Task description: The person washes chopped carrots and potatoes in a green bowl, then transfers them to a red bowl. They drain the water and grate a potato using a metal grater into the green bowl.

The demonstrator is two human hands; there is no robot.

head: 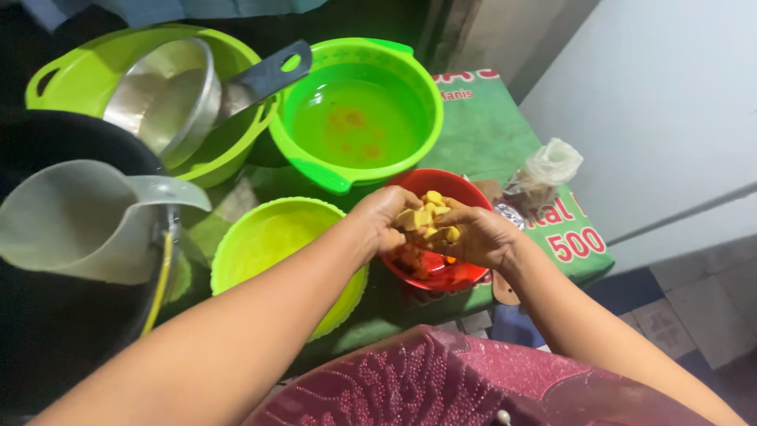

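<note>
Yellow cubed pieces (430,219), apparently cut food, are cupped between both hands directly above a red bowl (457,272) that stands on the worktop (489,134), which is covered by a green printed sheet. Left hand (386,214): fingers curled around the near side of the heap, grasping it from the left. Right hand (481,235): fingers bent inward and pressed against the same heap from the right, so that the two hands meet over the bowl and jointly hold the pieces; a few more pieces, some of them orange, lie inside the bowl beneath them. Just left of the red bowl, partly hidden under the left forearm, stands a yellow-green ribbed bowl (268,237). Behind both sits a bright green basin (355,118) holding clear liquid with faint orange specks at the bottom. Further left, a second green basin (95,71) with handles contains a tilted metal saucepan (165,99), its dark handle pointing towards the bright green basin. At the left edge a translucent plastic jug (79,217) rests on a dark container (47,331). Near the right end of the worktop, beyond the right hand, lies a crumpled clear plastic bag (544,170). A maroon patterned garment (441,379) fills the lower foreground.
</note>
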